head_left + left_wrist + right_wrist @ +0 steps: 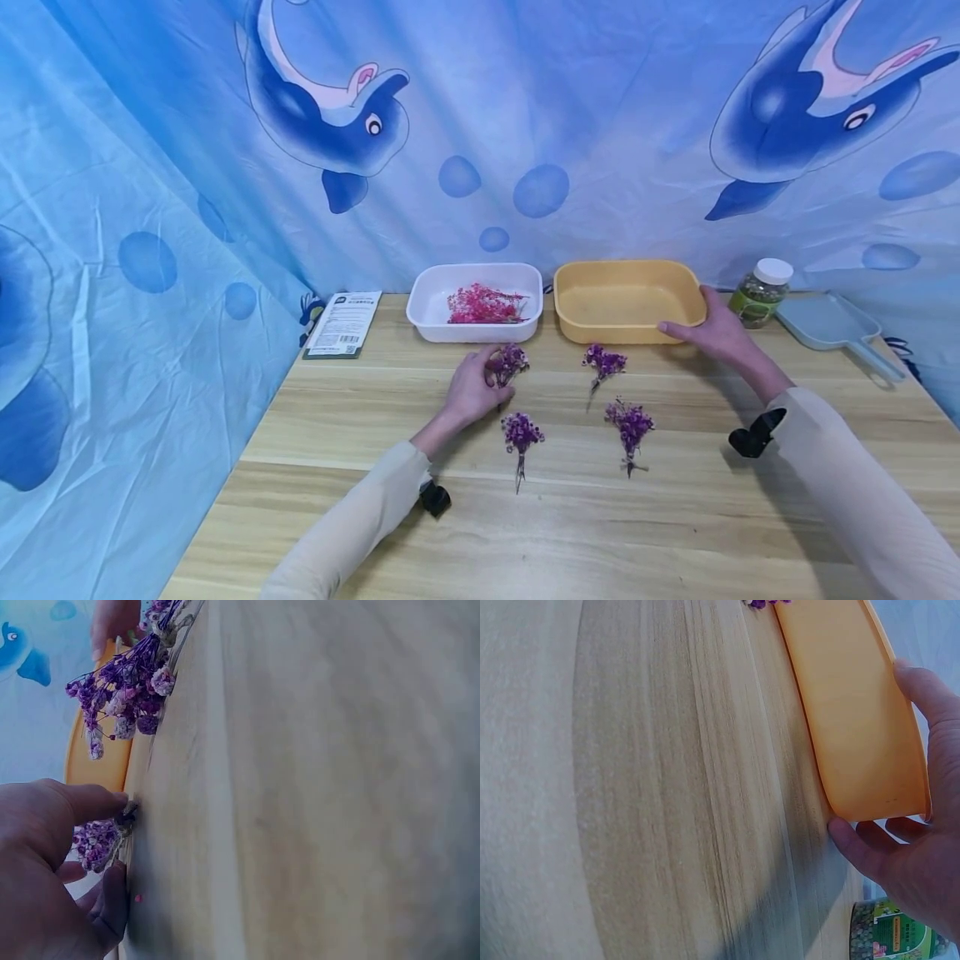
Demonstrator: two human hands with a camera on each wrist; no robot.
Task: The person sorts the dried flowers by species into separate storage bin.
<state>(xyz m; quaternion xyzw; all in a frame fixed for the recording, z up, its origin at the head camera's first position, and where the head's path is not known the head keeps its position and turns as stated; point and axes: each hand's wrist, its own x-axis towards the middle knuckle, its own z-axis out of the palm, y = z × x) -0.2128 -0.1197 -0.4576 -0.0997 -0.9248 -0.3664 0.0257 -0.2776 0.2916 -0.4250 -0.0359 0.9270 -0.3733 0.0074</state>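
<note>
My left hand bends its thumb and fingers around a small bunch of purple dried flowers on the table. In the left wrist view its thumb reaches the tied stems. The right hand holds the right end of a yellow plastic basin, thumb at the rim and fingers along the end wall. Three more purple bunches lie in front: one below the basin, one nearer right, one nearer left.
A white basin with pink dried flowers stands left of the yellow one. A printed packet lies at the far left. To the right are a white-lidded jar and a grey-blue dustpan. A dolphin-print curtain hangs behind the table.
</note>
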